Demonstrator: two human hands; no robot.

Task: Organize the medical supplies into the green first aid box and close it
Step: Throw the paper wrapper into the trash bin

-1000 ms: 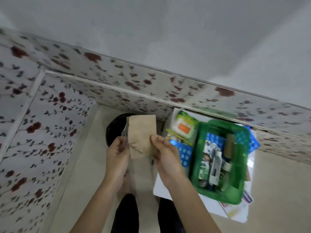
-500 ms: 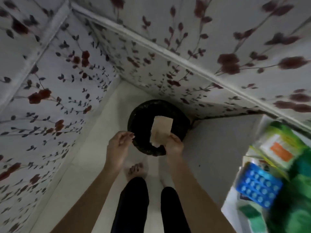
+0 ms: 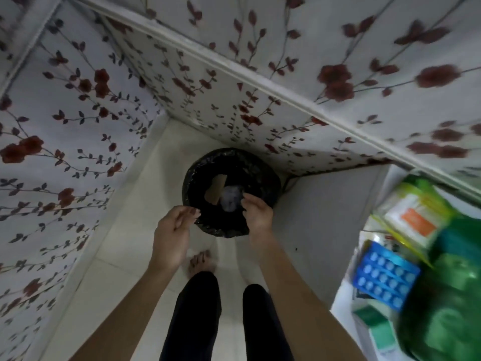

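Note:
A black-lined bin stands on the floor in the corner. A brown paper piece and a clear wrapper lie inside it. My left hand hovers at the bin's near left rim, fingers apart and empty. My right hand is over the near right rim, fingers loosely curled with nothing in them. The green first aid box is blurred at the right edge. Beside the box lie a blue blister pack, a green-and-white pouch and a small green carton.
Floral-papered walls close the corner on the left and behind the bin. A white table carries the supplies at the right. My legs and a bare foot are on the pale tiled floor below.
The brown paper has left my right hand and now lies in the bin with the wrapper. The view swung from the table to the bin. Both hands are empty.

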